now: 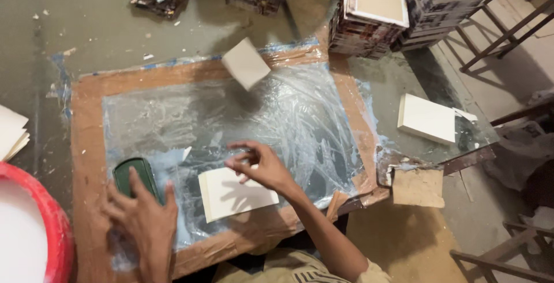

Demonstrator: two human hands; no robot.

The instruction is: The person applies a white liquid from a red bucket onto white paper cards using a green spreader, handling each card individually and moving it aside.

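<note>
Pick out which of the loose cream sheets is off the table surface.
The cream sheet near the table's far edge: it is tilted in mid-air, blurred, with a shadow beneath. The sheet under the right hand lies flat.

green pad (135,175): dark, oblong, flat on glue-smeared plastic, near-left, partly covered | cream sheet (236,192): rectangular, flat, skewed, near edge, just right of pad | cream block (246,62): tilted, blurred, at far edge
</note>
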